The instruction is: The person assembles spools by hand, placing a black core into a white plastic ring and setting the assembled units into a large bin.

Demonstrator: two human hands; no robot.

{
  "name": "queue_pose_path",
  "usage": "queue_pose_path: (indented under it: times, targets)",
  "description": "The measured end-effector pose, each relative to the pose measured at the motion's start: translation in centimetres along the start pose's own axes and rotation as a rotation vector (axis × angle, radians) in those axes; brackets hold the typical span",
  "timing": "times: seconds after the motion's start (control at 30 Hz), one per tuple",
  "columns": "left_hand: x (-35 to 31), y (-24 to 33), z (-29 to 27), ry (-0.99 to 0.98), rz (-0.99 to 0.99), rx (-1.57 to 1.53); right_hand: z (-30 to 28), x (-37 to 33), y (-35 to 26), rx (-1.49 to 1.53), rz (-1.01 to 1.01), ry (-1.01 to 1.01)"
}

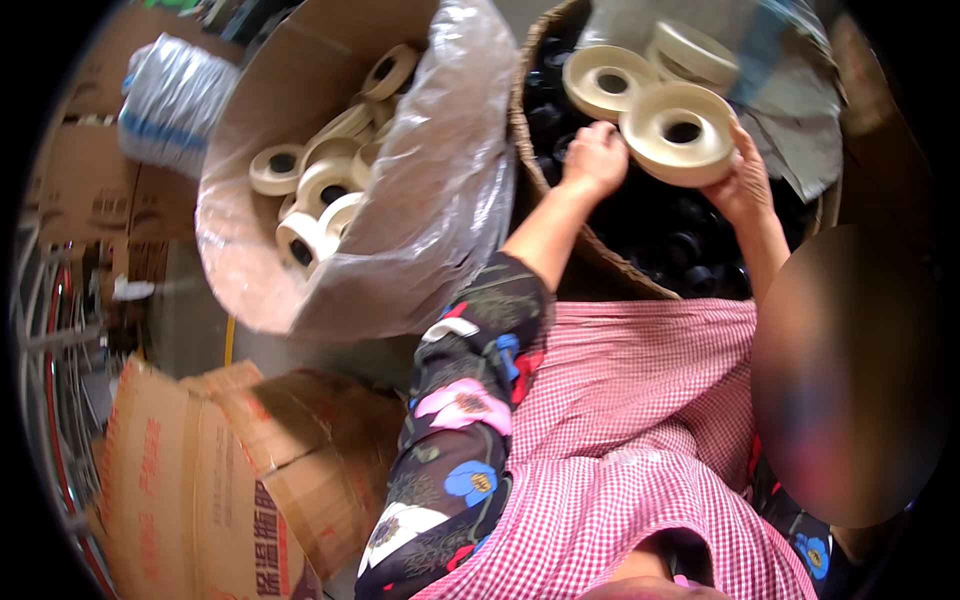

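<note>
At the upper right, my right hand (pixel 745 185) grips the outer rim of a cream ring-shaped part (pixel 650 160) with a dark centre hole. My left hand (pixel 597 160) is closed, its curled fingers close by the ring's left edge; whatever they hold is hidden. Just beyond lie a second cream ring (pixel 585 85) and a third, tilted cream ring (pixel 690 55). All of this is over a round bin (pixel 521 140) with black rounded parts (pixel 690 250) inside. The ring in my right hand hides part of the bin's contents.
Left of that bin stands a large round container (pixel 235 265) with a clear plastic liner (pixel 445 190) and several cream rings (pixel 325 185) inside. Cardboard boxes (pixel 180 470) stand at the lower left. A plastic-wrapped bundle (pixel 180 105) rests on cartons (pixel 90 185) at the far left.
</note>
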State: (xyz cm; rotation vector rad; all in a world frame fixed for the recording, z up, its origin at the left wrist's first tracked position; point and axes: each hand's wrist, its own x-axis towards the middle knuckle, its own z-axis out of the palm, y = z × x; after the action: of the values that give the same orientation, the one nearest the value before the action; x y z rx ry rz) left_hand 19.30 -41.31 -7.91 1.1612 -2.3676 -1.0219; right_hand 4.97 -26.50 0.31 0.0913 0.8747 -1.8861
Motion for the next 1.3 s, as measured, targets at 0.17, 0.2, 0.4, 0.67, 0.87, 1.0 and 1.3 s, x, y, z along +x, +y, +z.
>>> queue_pose_path:
  times: [0.17,0.2,0.4,0.67,0.87,1.0,1.3]
  targets:
    - [-3.3,1.2,2.0,-0.21,-0.034,0.456,-2.0,0.4,-0.5,-0.676,-0.132,0.148]
    - [-3.1,1.0,2.4,-0.122,-0.015,0.476,-1.9,0.2,-0.2,-0.77,-0.143,0.139]
    - [-2.0,-2.1,5.3,-0.074,-0.094,0.415,-1.4,-0.3,2.0,-0.904,0.127,0.003]
    - [-3.8,3.3,0.3,-0.407,0.056,0.608,-1.7,-0.8,1.7,-0.786,-0.1,-0.04]
    - [-3.5,1.0,1.8,-0.082,0.007,0.521,0.7,-2.0,2.4,-1.284,-0.202,-0.052]
    - [-2.2,2.3,-0.2,-0.071,-0.109,0.375,-1.2,-1.0,2.3,-1.185,-0.177,-0.042]
    - [-2.4,5.8,-3.0,0.062,0.002,-0.618,-1.0,-1.4,1.8,-0.492,0.076,-0.443]
